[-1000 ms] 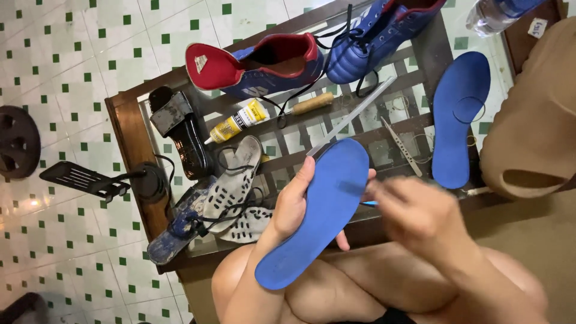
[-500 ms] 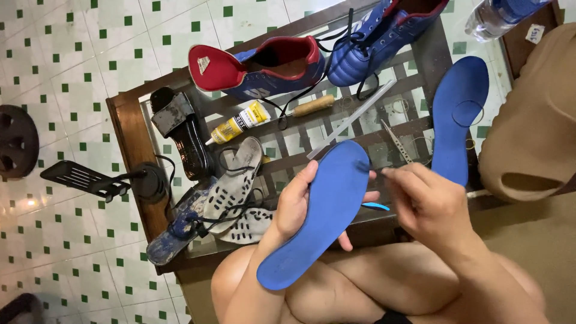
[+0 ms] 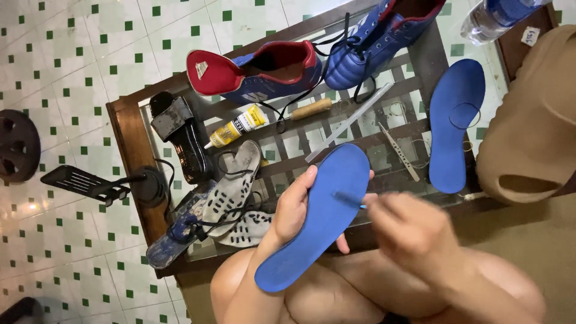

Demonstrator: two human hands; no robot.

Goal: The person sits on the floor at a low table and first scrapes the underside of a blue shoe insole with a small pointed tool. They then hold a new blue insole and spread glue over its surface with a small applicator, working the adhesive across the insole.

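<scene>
My left hand (image 3: 295, 209) grips a blue insole (image 3: 318, 222) by its edge and holds it tilted above my knees. My right hand (image 3: 414, 231) is blurred and sits against the insole's right side; a small blue thing shows between its fingers, too blurred to tell what it is. A second blue insole (image 3: 453, 126) lies on the glass-topped wooden table (image 3: 129, 156) at the right. Two blue and red football boots (image 3: 270, 72) (image 3: 378, 42) lie at the table's far side.
On the table lie a yellow glue tube (image 3: 235, 127), a wooden-handled tool (image 3: 311, 110), a metal ruler (image 3: 351, 123), tweezers (image 3: 399, 144), a black shoe (image 3: 180, 135) and worn soles (image 3: 231, 192). A plastic bottle (image 3: 498, 18) stands far right. A tan slipper (image 3: 534, 132) rests beside it. The floor is tiled.
My right hand has moved left and down along the insole and is now blurred. The insole and my left hand have stayed nearly in place.
</scene>
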